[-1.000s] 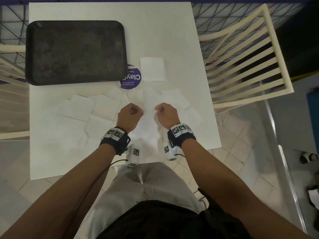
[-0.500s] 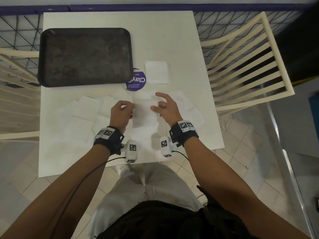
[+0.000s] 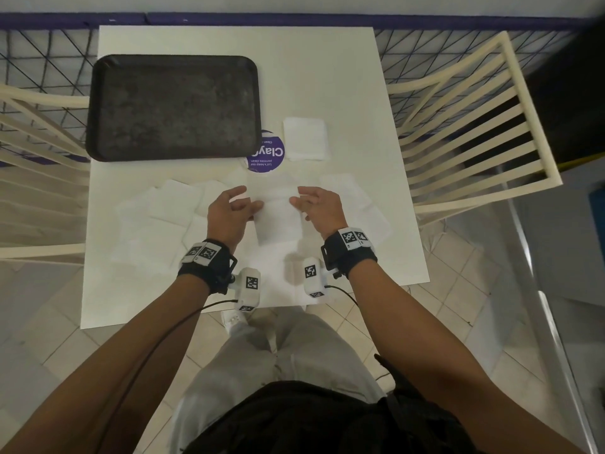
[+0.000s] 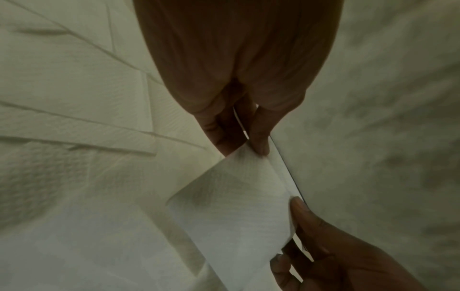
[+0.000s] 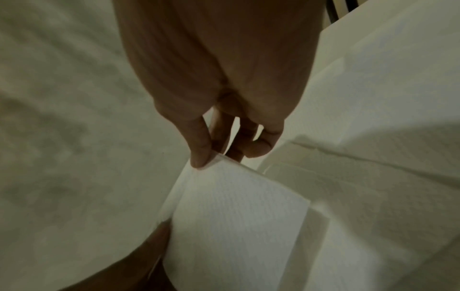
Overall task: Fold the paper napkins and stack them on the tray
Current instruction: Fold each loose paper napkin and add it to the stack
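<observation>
A white paper napkin (image 3: 278, 217) folded into a narrow strip lies between my hands in the middle of the white table (image 3: 343, 77). My left hand (image 3: 253, 206) pinches its left far corner between thumb and fingers (image 4: 260, 145). My right hand (image 3: 296, 201) pinches the right far corner, thumb (image 5: 201, 155) on top. The napkin (image 4: 236, 206) shows up close, with its textured upper layer (image 5: 236, 206) lifted slightly. The dark tray (image 3: 173, 106) sits at the far left with nothing on it. One folded napkin (image 3: 305, 139) lies to the right of the tray.
Several unfolded napkins (image 3: 157, 217) are spread on the table left of my hands, and more (image 3: 355, 198) to the right. A round purple sticker (image 3: 266, 155) lies by the tray's near right corner. Cream slatted chairs (image 3: 474, 132) flank the table.
My hands went from fists close together to pinching the napkin's far corners further up the table. The napkin now lies as a folded strip between them.
</observation>
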### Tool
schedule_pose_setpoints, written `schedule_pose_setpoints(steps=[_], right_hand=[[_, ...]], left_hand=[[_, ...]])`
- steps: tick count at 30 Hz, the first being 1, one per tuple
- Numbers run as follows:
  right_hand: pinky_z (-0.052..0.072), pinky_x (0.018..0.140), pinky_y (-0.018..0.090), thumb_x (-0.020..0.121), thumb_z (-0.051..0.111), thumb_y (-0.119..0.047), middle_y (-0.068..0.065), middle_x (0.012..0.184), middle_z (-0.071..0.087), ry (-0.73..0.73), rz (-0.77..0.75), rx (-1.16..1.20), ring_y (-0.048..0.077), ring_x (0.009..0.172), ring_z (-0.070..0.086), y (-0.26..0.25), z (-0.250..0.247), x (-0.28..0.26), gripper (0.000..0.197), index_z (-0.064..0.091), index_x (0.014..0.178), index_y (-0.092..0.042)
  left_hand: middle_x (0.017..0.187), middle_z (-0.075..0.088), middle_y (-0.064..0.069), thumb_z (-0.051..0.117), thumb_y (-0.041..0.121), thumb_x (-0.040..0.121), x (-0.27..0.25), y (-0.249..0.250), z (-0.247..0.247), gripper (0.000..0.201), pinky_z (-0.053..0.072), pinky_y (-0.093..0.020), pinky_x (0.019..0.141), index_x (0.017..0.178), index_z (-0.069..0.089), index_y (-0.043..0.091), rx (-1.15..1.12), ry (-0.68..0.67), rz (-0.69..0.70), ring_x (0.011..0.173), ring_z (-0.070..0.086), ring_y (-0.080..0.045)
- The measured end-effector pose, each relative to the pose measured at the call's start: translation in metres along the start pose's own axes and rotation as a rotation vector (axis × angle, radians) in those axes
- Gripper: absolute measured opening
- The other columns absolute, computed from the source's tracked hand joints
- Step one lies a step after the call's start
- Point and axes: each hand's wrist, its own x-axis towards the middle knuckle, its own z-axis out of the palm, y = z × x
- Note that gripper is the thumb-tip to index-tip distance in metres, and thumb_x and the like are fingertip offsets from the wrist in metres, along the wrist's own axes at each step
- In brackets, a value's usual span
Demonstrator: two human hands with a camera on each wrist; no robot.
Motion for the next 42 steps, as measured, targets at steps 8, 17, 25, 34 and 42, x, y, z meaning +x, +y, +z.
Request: schedule_pose_setpoints(steps=[8,17,25,34,42], right_hand=[[0.044,0.055,0.024,0.088,0.075,-0.011,0.006,0.083,0.072,-0.024,-0.052,0.016,0.014,0.067,0.060,-0.007,0.004,-0.006,0.014,0.066,0.093,-0.021],[0.045,0.058,0.035,0.086,0.055,0.001,0.022,0.081,0.068,-0.050,-0.120,-0.071,0.022,0.066,0.054,0.002,0.007,-0.007,0.021,0.071,0.088,-0.013],[0.054,0.073,0.038,0.088,0.047,-0.001,0.006,0.102,0.077,-0.102,-0.002,0.086,0.031,0.095,0.070,-0.006,0.007,-0.011,0.035,0.080,0.086,-0.014],[0.046,0.075,0.020,0.085,0.076,-0.024,-0.008,0.080,0.071,-0.072,-0.169,-0.115,0.005,0.077,0.062,-0.008,0.011,-0.004,0.016,0.075,0.100,-0.024],[0.050,0.082,0.019,0.083,0.080,-0.027,-0.010,0.089,0.075,-0.151,-0.335,-0.395,-0.001,0.087,0.063,-0.015,0.029,-0.006,0.011,0.080,0.091,-0.019]], left_hand=[[0.108,0.075,-0.020,0.078,0.006,0.088,-0.004,-0.002,0.000,0.028,0.062,-0.045,0.089,0.113,0.069,-0.003,-0.095,-0.016,-0.057,0.102,0.073,-0.037],[0.097,0.074,-0.012,0.061,-0.005,0.094,-0.006,-0.002,-0.004,0.019,0.060,-0.042,0.082,0.093,0.073,0.010,-0.077,-0.085,-0.014,0.089,0.070,-0.028],[0.109,0.076,-0.014,0.045,-0.002,0.090,-0.007,-0.001,-0.005,0.034,0.058,-0.033,0.080,0.097,0.078,0.002,-0.061,-0.081,-0.054,0.098,0.071,-0.030],[0.095,0.079,-0.008,0.077,0.013,0.090,-0.002,-0.008,-0.005,0.023,0.063,-0.037,0.086,0.113,0.078,0.015,0.068,-0.058,0.076,0.095,0.075,-0.026],[0.092,0.079,-0.004,0.078,0.011,0.089,-0.005,-0.006,-0.003,0.007,0.062,-0.046,0.088,0.094,0.080,0.016,0.170,-0.084,0.133,0.089,0.075,-0.024]])
